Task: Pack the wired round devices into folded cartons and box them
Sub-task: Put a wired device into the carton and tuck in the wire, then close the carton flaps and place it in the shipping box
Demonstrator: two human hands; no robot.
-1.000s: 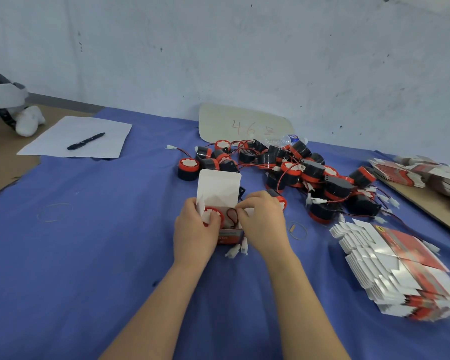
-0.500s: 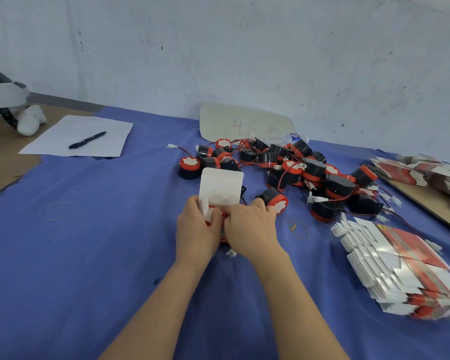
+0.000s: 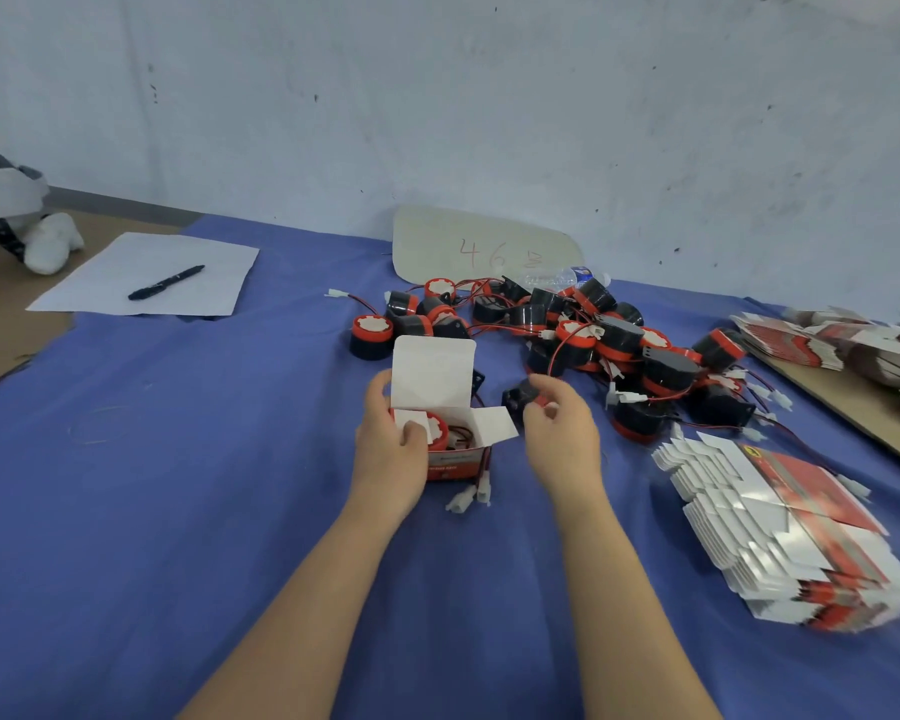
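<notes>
Head view: left hand (image 3: 391,449) grips the open carton (image 3: 455,465) mid-bench, thumb pinning a flap (image 3: 419,420) over the round device (image 3: 440,431) inside; right hand (image 3: 559,433) hovers beside, loosely curled, empty; best tuck dangling plugs (image 3: 471,496) in before closing lid (image 3: 432,371).

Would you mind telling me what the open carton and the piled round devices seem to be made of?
The carton looks like thin paperboard: matte white inside, printed red outside, with creased flaps. The round devices are probably moulded plastic: smooth black bodies, red rims, a faint sheen.
</notes>
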